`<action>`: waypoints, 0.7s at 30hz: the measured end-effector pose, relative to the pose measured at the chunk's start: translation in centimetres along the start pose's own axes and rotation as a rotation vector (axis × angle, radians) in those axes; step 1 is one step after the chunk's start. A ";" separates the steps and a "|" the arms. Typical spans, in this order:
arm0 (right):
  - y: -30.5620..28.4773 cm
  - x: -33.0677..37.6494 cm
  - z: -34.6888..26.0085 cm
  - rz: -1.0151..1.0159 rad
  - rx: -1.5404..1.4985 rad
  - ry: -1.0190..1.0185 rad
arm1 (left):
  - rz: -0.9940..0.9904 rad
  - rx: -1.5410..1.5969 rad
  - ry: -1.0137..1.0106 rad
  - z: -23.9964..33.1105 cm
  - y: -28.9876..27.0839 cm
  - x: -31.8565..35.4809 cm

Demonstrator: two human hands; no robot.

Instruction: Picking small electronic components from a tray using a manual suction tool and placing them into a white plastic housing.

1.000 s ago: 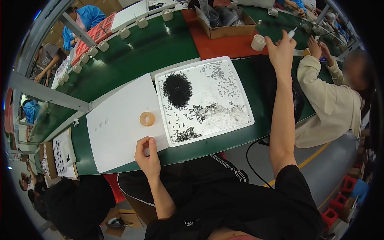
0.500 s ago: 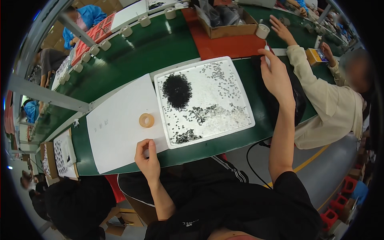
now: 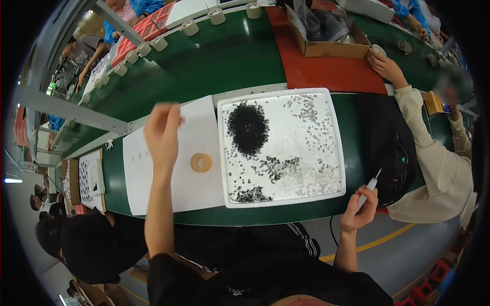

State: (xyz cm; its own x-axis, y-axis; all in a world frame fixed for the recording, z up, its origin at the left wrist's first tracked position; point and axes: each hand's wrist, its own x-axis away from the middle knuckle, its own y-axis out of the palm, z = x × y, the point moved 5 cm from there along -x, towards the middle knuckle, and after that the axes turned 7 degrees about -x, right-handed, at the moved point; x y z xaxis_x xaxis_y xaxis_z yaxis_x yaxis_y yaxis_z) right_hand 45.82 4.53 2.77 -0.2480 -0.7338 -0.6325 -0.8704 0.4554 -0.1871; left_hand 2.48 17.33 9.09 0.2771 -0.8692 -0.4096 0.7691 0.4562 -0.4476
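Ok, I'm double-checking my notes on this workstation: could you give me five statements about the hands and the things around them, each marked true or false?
1. The right hand holds a white tool with a thin tip. True.
2. An amber ring lies on the white sheet, left of the white tray. True.
3. The tool's tip is inside the tray. False: it is outside, to the tray's right.
4. A large dark pile lies in the far left part of the tray. True.
5. Both hands are over the tray. False: the left hand, blurred, shows over the sheet, and the right is outside the tray's near right corner.
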 end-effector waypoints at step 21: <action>1.7 -0.5 0.1 -0.245 0.314 0.090 | 0.055 -0.913 0.545 -18.9 21.2 -31.9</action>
State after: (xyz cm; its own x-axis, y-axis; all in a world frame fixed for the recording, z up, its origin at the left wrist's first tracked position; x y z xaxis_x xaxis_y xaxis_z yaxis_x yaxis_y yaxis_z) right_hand 44.53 5.69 2.64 -0.0981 -0.8747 -0.4747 -0.7395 0.3832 -0.5534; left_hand -0.90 58.32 -2.39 -0.1707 -0.7432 -0.6469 -0.0227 0.6594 -0.7515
